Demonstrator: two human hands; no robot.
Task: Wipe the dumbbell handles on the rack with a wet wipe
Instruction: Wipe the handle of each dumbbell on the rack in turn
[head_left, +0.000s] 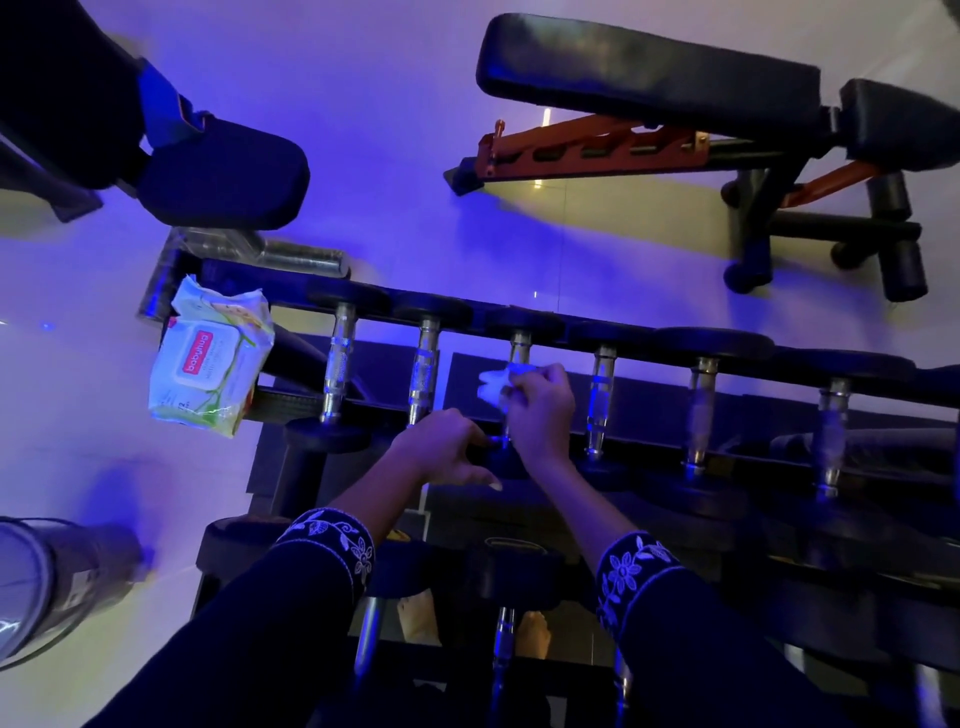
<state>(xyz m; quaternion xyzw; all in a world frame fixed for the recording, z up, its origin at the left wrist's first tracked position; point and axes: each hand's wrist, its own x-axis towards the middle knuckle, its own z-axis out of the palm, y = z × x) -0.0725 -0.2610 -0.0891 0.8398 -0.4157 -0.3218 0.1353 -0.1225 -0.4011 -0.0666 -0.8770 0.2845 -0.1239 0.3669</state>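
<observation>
Several dumbbells with chrome handles lie side by side on the top tier of a dark rack (675, 340). My right hand (537, 410) is closed around the third dumbbell's handle (518, 345) from the left, with a white wet wipe (498, 382) bunched between fingers and handle. My left hand (441, 449) grips that dumbbell's near black head (501, 462), thumb pointing right. Bare handles stand to the left (423, 371) and to the right (600, 397) of the one held.
A wet wipe pack (208, 358) rests on the rack's left end. An adjustable bench (675, 88) with an orange frame stands beyond the rack at the right. A padded machine seat (223, 171) is at the far left. More dumbbells (504, 639) sit on a lower tier.
</observation>
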